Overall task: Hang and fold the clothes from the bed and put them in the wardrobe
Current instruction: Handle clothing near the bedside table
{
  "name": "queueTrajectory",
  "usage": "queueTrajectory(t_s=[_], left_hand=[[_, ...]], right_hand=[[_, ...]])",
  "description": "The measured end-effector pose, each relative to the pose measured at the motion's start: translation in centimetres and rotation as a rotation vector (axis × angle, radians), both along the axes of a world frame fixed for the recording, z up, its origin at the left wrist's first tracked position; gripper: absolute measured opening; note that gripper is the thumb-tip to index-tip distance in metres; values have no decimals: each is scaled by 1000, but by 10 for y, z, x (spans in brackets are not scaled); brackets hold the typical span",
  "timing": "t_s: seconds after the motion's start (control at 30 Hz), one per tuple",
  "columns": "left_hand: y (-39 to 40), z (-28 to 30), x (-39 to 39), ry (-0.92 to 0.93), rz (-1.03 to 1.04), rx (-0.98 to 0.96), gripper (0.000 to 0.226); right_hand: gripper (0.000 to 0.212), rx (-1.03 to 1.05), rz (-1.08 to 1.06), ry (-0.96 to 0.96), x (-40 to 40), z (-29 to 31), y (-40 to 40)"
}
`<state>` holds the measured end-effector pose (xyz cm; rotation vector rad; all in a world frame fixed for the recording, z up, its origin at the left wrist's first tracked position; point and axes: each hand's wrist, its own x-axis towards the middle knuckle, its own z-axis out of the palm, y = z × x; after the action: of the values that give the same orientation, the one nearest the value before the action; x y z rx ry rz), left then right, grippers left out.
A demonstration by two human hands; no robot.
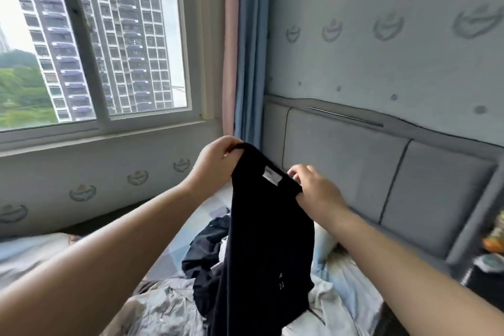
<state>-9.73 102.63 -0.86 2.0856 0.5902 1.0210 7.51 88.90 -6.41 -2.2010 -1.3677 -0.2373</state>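
daylit bedroom, window [92, 43] on the left, padded headboard [354, 172] on the right. my left hand [215, 166] pinches one top corner of the black garment [267, 248], my right hand [313, 185] grips the other, holding it above the bed [341, 289]. its hem may drag into the dark clothes pile [207, 248] near the bed's middle and snag. no containers or wardrobe in view.

Both forearms [114, 248] bare, no sleeves visible.
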Motion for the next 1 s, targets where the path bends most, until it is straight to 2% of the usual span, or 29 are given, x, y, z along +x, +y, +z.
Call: queueTrajectory(t_s=[0.1,0.23,0.37,0.5,0.57,0.73,0.8,0.87,1.0], left_hand=[[-29,23,4,-162,-148,-370,16],[-76,36,16,-155,-379,-595,17],[-124,41,38,-121,-502,-791,21],[-168,42,58,-40,-715,-955,24],[-199,44,70,16,-839,-986,32],[-283,55,101,53,-1009,-1115,40],[-327,61,114,70,-1063,-1171,43],[-378,68,125,94,-1128,-1221,45],[-488,89,135,103,-1327,-1308,46]], right_hand=[[22,-152,-251,42,8,-2,-61],[17,-111,-399,81,-5,-7,-119],[36,-38,-544,173,-21,1,-180],[28,283,-661,408,-24,20,-263],[24,439,-754,451,-27,30,-309],[32,673,-806,520,-54,66,-417],[20,615,-842,459,-69,78,-470],[21,560,-866,390,-85,93,-524],[16,270,-1010,192,-110,125,-632]])
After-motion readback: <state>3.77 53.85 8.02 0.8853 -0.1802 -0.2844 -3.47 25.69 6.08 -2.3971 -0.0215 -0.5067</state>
